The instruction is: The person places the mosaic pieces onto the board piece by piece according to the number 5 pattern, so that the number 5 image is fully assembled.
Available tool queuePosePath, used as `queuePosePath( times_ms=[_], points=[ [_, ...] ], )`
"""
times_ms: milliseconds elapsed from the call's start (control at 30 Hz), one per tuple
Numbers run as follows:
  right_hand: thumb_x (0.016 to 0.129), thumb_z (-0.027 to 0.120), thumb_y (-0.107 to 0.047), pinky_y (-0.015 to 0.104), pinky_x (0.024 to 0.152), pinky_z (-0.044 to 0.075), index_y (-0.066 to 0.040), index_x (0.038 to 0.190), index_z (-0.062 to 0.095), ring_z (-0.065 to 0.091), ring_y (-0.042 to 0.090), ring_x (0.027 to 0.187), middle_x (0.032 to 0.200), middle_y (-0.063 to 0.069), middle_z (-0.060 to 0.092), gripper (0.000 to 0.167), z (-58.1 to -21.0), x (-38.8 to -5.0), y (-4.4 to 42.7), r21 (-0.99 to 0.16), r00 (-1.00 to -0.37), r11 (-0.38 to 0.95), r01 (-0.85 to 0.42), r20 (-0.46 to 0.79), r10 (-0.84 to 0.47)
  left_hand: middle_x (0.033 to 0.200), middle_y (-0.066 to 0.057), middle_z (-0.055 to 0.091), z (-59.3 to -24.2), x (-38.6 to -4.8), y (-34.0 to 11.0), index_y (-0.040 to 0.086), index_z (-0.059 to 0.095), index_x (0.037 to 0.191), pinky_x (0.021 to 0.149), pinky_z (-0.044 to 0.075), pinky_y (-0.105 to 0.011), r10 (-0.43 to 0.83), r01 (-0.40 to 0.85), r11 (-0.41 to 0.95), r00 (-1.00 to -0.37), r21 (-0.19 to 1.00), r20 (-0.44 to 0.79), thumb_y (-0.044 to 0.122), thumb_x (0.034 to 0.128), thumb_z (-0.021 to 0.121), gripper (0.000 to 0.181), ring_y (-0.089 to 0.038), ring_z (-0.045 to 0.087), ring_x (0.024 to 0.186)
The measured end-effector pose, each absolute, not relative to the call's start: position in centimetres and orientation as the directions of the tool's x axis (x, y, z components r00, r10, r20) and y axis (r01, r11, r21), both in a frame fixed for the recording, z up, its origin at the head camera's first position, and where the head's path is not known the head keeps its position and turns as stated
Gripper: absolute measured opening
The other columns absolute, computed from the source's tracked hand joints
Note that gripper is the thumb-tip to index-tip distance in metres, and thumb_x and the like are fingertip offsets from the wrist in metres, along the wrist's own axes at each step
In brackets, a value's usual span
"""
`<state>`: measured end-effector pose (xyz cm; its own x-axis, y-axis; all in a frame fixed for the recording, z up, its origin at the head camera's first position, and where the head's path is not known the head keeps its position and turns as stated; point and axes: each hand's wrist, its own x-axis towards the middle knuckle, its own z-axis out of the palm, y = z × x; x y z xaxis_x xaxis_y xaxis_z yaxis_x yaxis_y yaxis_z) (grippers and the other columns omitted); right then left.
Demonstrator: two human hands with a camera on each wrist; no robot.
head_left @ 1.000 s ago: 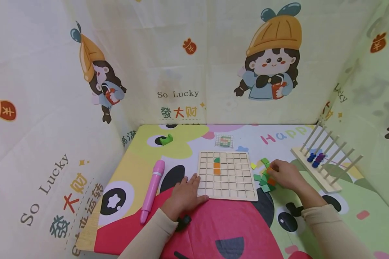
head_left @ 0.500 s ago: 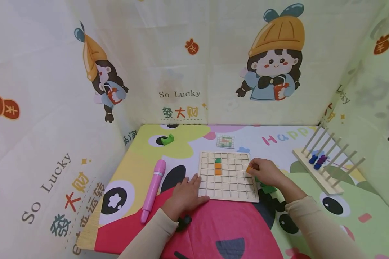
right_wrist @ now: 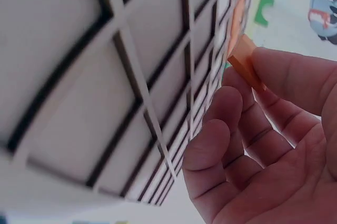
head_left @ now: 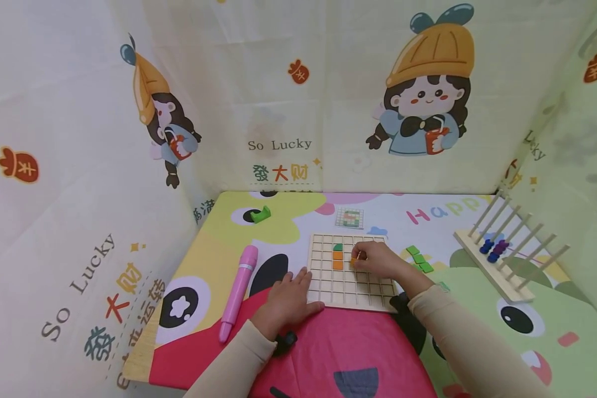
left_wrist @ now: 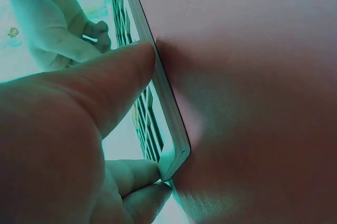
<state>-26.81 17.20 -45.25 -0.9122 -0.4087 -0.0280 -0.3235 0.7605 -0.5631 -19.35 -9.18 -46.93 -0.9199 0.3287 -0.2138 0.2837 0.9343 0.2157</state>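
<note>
My right hand [head_left: 380,262] pinches a small orange square tile [right_wrist: 244,61] between thumb and fingertips, just over the middle of a wooden grid board [head_left: 329,286]. The tile is tilted in the right wrist view. A green rounded tile [head_left: 338,247] sits in the grid, with two orange square tiles [head_left: 338,260] in a column below it. My left hand [head_left: 289,299] lies at the board's near left corner with straight fingers. In the left wrist view its thumb [left_wrist: 124,68] touches one edge of the board, and other fingertips touch around the corner.
Several green tiles [head_left: 420,260] lie right of the board; my right arm hides part of that area. A pattern card [head_left: 350,218] lies behind the board. A pink pen-shaped stick [head_left: 239,293], a green bracket-like piece [head_left: 261,214] and a peg rack [head_left: 495,265] with beads stand around.
My right hand has taken an orange tile from the pile right of the board and carried it left over the grid. My left hand has stayed at the corner.
</note>
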Motion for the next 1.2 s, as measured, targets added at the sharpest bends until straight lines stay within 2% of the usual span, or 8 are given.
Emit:
queuePosePath(
  times_ms=[267, 833, 1200],
  points=[
    [0.095, 0.068, -0.013, 0.032, 0.066, 0.046, -0.012, 0.102, 0.067, 0.055, 0.013, 0.068, 0.080, -0.002, 0.064, 0.008, -45.7, -27.4, 16.1, -0.538, -0.913, 0.779, -0.321, -0.044, -0.406, 0.166, -0.008, 0.039, -46.7, -19.3, -9.1, 0.011, 0.040, 0.160, 0.115, 0.041, -0.060, 0.337, 0.298, 0.934, -0.919, 0.198, -0.206, 0.059, 0.0895, 0.071, 0.090, -0.042, 0.040, 0.147],
    [0.094, 0.069, -0.012, 0.033, 0.068, 0.048, -0.012, 0.098, 0.072, 0.057, 0.015, 0.073, 0.088, 0.000, 0.071, 0.005, -45.1, -27.4, 15.5, -0.473, -0.912, 0.817, -0.330, -0.065, -0.406, 0.166, -0.007, 0.039, -47.0, -19.4, -9.1, 0.012, 0.040, 0.160, 0.115, 0.042, -0.059, 0.331, 0.296, 0.937, -0.922, 0.186, -0.201, 0.060, 0.0895, 0.070, 0.090, -0.041, 0.041, 0.147],
    [0.093, 0.069, -0.010, 0.039, 0.077, 0.054, -0.013, 0.095, 0.074, 0.062, 0.017, 0.081, 0.094, 0.002, 0.074, 0.006, -45.4, -27.6, 14.8, -0.387, -0.916, 0.852, -0.353, -0.045, -0.400, 0.167, -0.007, 0.038, -46.8, -19.4, -9.1, 0.013, 0.039, 0.161, 0.116, 0.041, -0.059, 0.329, 0.291, 0.937, -0.921, 0.195, -0.207, 0.059, 0.0893, 0.071, 0.091, -0.041, 0.040, 0.148]
  ],
)
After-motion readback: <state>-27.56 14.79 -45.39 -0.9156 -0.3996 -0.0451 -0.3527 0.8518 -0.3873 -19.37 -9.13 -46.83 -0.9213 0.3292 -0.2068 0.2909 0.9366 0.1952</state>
